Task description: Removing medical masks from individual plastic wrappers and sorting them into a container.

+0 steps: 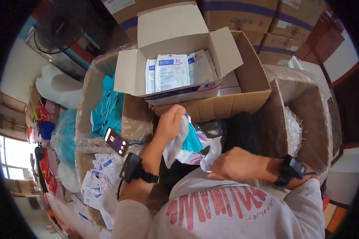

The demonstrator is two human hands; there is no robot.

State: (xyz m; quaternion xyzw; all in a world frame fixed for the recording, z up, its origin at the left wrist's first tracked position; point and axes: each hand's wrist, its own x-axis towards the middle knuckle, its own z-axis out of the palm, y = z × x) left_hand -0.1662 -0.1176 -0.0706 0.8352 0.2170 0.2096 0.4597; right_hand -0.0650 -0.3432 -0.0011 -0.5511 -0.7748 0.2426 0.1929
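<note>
A white plastic packet (213, 150) with blue and pink print is stretched between my two hands, in front of my chest. Its upper left edge is pinched by my left hand (170, 124), fingers closed. My right hand (238, 164) is closed on the packet's lower right corner. A folded teal piece (192, 140) shows in the packet's mouth; whether it lies fully inside I cannot tell. Just beyond my hands, an open white-and-blue carton (179, 95) holds several upright white packets (171, 73). It rests on a larger brown box (211, 109).
On the left, a plastic-lined box holds teal pieces (106, 107), with a phone (116, 142) on its near edge. Below it lie loose flat packets (101, 179). White stringy material (293, 131) fills part of a box at right. Stacked cartons (239, 20) and a fan (56, 34) stand behind.
</note>
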